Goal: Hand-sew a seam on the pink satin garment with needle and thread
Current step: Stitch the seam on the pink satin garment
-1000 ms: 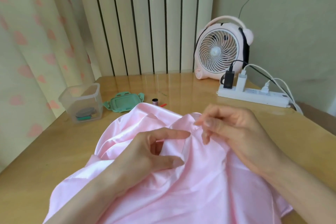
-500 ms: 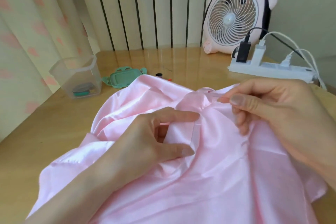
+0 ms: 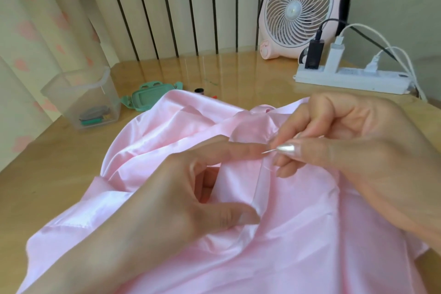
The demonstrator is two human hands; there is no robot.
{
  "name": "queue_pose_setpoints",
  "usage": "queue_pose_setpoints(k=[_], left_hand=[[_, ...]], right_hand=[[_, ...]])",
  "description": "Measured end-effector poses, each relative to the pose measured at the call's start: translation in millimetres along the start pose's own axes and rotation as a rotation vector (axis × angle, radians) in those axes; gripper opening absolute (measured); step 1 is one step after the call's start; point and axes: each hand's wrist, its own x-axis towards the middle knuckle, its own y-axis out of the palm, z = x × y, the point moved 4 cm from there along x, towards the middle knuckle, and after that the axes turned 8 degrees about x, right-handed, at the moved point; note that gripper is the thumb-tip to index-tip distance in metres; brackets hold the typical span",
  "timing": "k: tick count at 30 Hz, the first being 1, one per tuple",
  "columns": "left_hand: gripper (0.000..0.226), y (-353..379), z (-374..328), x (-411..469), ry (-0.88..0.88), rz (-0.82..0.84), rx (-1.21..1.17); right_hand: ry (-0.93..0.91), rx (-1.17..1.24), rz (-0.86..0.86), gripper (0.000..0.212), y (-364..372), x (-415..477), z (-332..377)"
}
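A pink satin garment (image 3: 298, 234) lies bunched on the wooden table (image 3: 59, 169). My left hand (image 3: 181, 198) grips a folded edge of the garment, index finger stretched along the fold and thumb pressing the cloth below. My right hand (image 3: 338, 141) pinches a thin silver needle (image 3: 268, 151) between thumb and fingers. The needle's tip points left and meets the fold just beside my left index fingertip. A fine pale thread (image 3: 270, 168) loops under my right fingers.
A clear plastic box (image 3: 82, 98) with sewing bits stands at the left, its green lid (image 3: 150, 96) beside it. A small thread spool (image 3: 199, 90) sits behind the garment. A pink desk fan (image 3: 300, 7) and a white power strip (image 3: 350, 80) with plugs occupy the back right.
My right hand has come down and left, bringing the needle tip to the fold by my left index finger. The view has moved closer. My left hand keeps its hold.
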Motion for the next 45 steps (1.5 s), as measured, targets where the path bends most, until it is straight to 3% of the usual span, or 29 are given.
queue_pose_setpoints(k=[5, 8, 15, 45], left_hand=[[0.062, 0.8, 2.7, 2.3, 0.013, -0.037, 0.016], [0.063, -0.2, 4.4, 2.7, 0.025, -0.033, -0.004], [0.062, 0.2, 5.2, 3.8, 0.037, -0.043, -0.035], [0.056, 0.9, 2.3, 0.5, 0.023, -0.067, -0.093]], right_hand=[[0.065, 0.013, -0.141, 0.027, -5.0, 0.7, -2.8], [0.093, 0.052, -0.166, 0.020, -3.0, -0.1, -5.6], [0.066, 0.029, -0.225, 0.029, -0.3, -2.0, -7.6], [0.059, 0.014, -0.203, 0.024, -2.2, -0.8, -8.2]])
